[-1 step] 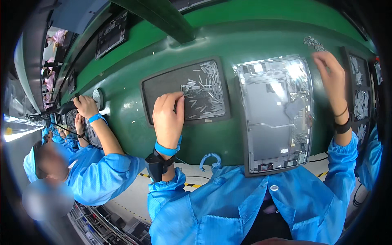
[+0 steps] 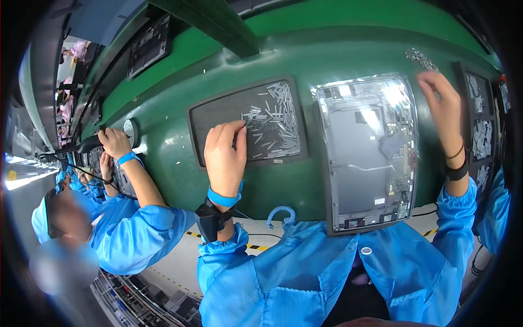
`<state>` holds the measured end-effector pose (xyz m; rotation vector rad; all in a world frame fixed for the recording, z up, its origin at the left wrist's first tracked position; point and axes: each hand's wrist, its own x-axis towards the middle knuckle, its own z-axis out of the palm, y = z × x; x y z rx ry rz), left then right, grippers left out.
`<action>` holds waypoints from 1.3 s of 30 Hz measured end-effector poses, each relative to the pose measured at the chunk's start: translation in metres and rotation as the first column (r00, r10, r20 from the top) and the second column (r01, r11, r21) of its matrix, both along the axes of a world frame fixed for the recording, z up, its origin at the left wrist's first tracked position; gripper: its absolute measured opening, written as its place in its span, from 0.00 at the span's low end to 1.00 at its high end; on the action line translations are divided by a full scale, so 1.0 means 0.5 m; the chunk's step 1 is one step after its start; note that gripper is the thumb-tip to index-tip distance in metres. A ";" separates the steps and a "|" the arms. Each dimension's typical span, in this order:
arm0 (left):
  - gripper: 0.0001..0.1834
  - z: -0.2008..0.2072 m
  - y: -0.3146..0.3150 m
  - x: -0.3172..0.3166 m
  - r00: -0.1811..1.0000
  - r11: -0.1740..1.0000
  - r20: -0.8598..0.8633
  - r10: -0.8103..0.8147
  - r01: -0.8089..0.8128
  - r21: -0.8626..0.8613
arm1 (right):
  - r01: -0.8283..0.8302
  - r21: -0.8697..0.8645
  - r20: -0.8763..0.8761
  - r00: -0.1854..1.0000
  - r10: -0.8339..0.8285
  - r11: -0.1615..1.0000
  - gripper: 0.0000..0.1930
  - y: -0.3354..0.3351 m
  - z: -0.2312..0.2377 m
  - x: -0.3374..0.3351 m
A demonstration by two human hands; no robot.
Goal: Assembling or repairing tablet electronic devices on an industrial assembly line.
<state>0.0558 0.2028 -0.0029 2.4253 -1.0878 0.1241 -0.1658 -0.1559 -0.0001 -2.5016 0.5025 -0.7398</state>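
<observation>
My left hand is over the lower left edge of a dark shallow tray, its thumb and fingers drawn together. Small grey strips lie scattered in that tray, mostly toward its right side, and some are close to my fingertips. Any piece between those fingers is too small to make out. To the right, my right hand hovers in a pinch just below a pile of small metallic pieces; what it holds, if anything, is hidden. Between my hands a laptop-like chassis, under clear film, exposes a circuit board and cable.
At the right edge stands a dark compartment tray of grey pieces. A co-worker in blue handles a black tool at left. A green post rises behind the strip tray. A coiled blue cord lies at the table's front edge.
</observation>
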 end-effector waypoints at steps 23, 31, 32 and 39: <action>0.03 -0.008 -0.020 0.002 0.972 0.986 -0.190 0.141 -0.154 -0.057 | -0.132 -0.003 -0.207 0.970 0.129 0.991 0.04 0.013 0.055 0.039; 0.15 0.001 -0.097 -0.081 0.731 0.867 -0.663 -0.164 -0.213 -0.450 | 0.107 0.090 -0.306 0.949 -0.075 0.990 0.06 0.046 0.054 0.033; 0.14 0.007 -0.103 -0.090 0.705 0.877 -0.679 -0.204 -0.177 -0.447 | 0.118 0.077 -0.321 0.943 -0.087 0.990 0.06 0.050 0.050 0.034; 0.08 0.012 -0.166 -0.148 0.383 0.857 -0.830 -0.405 -0.157 -0.490 | 0.150 0.110 -0.251 0.961 -0.119 0.983 0.06 0.071 0.049 0.044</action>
